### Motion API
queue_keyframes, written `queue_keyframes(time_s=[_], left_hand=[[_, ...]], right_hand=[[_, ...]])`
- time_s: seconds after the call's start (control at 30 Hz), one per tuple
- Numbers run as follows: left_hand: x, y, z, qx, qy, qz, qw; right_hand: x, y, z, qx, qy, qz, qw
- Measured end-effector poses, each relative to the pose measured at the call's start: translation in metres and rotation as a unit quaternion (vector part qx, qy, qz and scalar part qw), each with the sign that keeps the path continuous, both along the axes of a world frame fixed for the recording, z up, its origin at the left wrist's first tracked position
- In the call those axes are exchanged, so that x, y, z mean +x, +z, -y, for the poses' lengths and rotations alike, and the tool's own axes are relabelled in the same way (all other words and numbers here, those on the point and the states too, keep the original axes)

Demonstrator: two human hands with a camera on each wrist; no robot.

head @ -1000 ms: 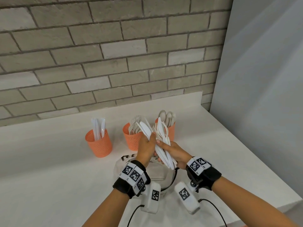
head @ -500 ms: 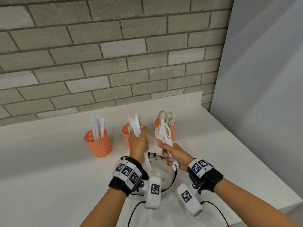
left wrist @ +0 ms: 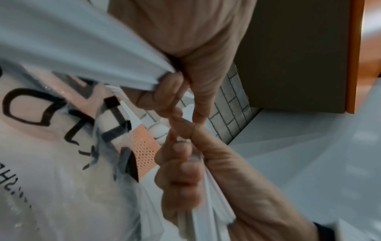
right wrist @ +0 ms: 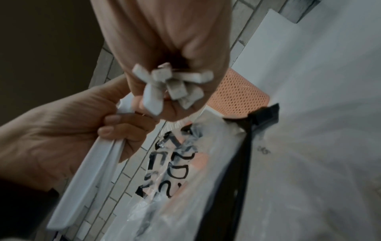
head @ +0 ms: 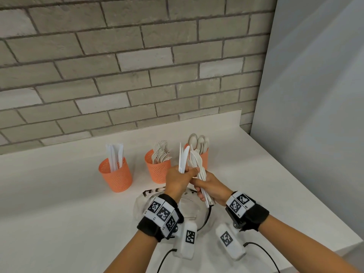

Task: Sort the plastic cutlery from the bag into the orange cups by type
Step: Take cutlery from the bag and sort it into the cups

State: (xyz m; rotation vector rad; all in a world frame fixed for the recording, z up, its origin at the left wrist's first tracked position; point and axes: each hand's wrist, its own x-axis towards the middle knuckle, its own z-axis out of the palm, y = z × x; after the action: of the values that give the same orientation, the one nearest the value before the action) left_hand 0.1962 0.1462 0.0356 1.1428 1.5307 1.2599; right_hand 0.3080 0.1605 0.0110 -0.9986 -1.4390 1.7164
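My left hand [head: 179,181] grips a few white plastic knives [head: 183,159], blades up. My right hand [head: 211,186] grips a bundle of white forks [head: 197,162], tines up; its handle ends [right wrist: 171,84] stick out below the fist. Both hands meet over the clear printed bag [head: 189,210] on the counter. In the left wrist view the knives [left wrist: 82,48] cross the top left and the right hand [left wrist: 191,179] sits below. Behind stand three orange cups: left with knives [head: 116,175], middle with forks [head: 158,171], right with spoons [head: 205,159].
The white counter [head: 59,213] runs back to a brick wall [head: 128,75]. A grey panel [head: 315,115] closes the right side. The counter's front right edge [head: 350,243] is near my right arm. Cables [head: 262,251] trail from the wrist cameras.
One second ago both hands held one mixed bundle. Half a second ago they parted, knives in the left, forks in the right. Now the left hand has moved right to touch the right hand.
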Motion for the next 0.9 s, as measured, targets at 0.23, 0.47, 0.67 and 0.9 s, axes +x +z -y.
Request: queue_keyframes(time_s=[0.23,0.47,0.67,0.9], left_hand=[[-0.006,0.004,-0.001,-0.098,-0.044,0.021,0.994],[-0.009,0.011,-0.002,-0.1,-0.033,0.067,0.992],[-0.005,0.011,0.004,-0.076,-0.067,0.051,0.994],[-0.007,0.01,0.005,-0.059,-0.056,0.069,0.994]], right_hand=[[0.006,0.005,-0.001,-0.017,0.055,-0.012,0.998],[0.0,0.011,0.0,-0.079,0.038,-0.055,0.995],[-0.005,0.011,-0.006,-0.086,-0.018,-0.047,0.995],[-0.009,0.015,-0.011,-0.067,-0.053,-0.007,0.996]])
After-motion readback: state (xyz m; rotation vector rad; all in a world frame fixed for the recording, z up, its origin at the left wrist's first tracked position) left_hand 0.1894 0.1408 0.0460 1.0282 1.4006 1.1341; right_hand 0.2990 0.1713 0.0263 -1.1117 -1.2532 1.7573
